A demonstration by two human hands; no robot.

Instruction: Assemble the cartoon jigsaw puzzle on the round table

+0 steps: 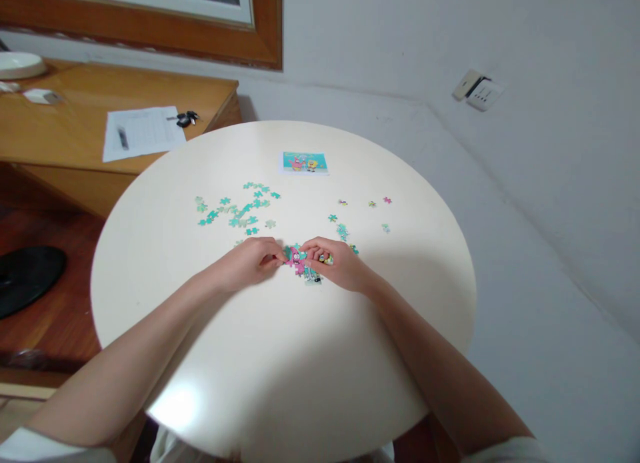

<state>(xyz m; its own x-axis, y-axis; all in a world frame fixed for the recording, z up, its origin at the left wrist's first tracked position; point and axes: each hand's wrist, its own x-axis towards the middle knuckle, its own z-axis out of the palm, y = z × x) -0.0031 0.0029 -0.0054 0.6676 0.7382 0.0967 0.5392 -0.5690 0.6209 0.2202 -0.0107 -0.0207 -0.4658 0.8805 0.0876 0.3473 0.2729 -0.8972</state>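
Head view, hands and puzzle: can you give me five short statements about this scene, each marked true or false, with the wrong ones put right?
1. The left hand and right hand are both at the partly joined puzzle. True.
2. The picture card lies between the two hands. False: it lies beyond them, toward the far edge of the white table.
3. More loose pieces lie left of the card than right of it. True.
4. The sheet of paper is on the floor. False: it lies on the wooden desk.
5. A black chair stands on the white table. False: no chair is on it.
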